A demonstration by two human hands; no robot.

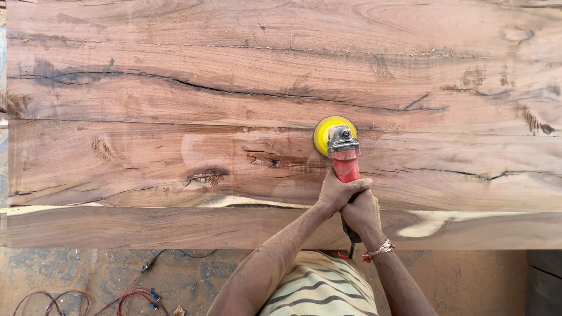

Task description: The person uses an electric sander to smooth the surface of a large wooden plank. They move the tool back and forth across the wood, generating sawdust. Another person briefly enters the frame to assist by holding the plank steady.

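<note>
Two bare hands, clamped one behind the other around a red-bodied angle grinder (345, 161) with a grey metal head and a round yellow sanding disc (328, 131). Left hand (339, 191) wrapped over the red grip from the left, fingers curled fully shut across its top. Right hand (363, 213) set just behind and below, fingers closed around the rear of the handle, a thin beaded bracelet (380, 251) circling the wrist. Disc laid flat against a broad reddish-brown wooden slab (175, 88), near the seam where two of its planks met, a little right of centre. Dark cracks and knots scattered across the grain, with a paler, smoother patch showing just left of the disc. Grinder pointed away from the body, black tail end poking out below the right wrist over the slab's near edge. Striped cream-and-dark shirt (322, 292) seen at the bottom of the view, between both forearms. Dusty concrete floor (88, 275) visible beneath the slab's near edge, with loose red and dark wires (132, 298) coiled at lower left, well apart from the hands.
</note>
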